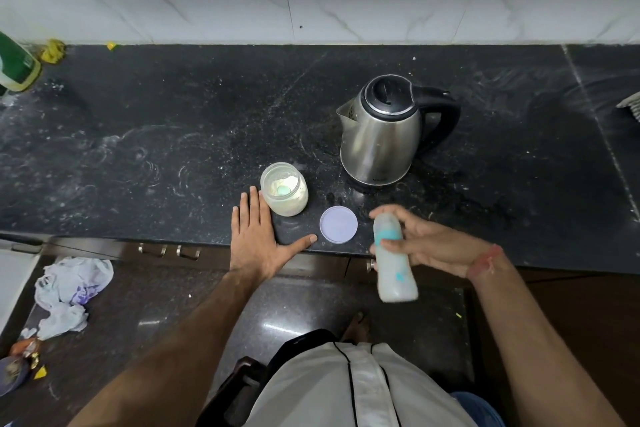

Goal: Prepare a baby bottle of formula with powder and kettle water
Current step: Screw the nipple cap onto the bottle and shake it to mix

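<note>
The right hand (pixel 426 243) gripped the baby bottle (pixel 393 256) just off the counter's (pixel 173 135) front edge, fingers and thumb curled round its upper part. The bottle was blurred, likely mid-shake, its long axis running roughly front to back, the teal-collared top toward the counter and the base toward the person; its contents looked milky. The left hand (pixel 258 236) lay flat at the front edge, fingers straight and spread, holding nothing, its fingertips right beside the open powder jar (pixel 284 193), with a scoop (pixel 283 189) resting inside. The jar's lid (pixel 338 224) lay loose between the two hands, close to the left thumb. The kettle (pixel 381 130) stood well behind the bottle, toward the back wall, lid down. Judging by this, closing the jar would fall to the left hand, the nearer one.
</note>
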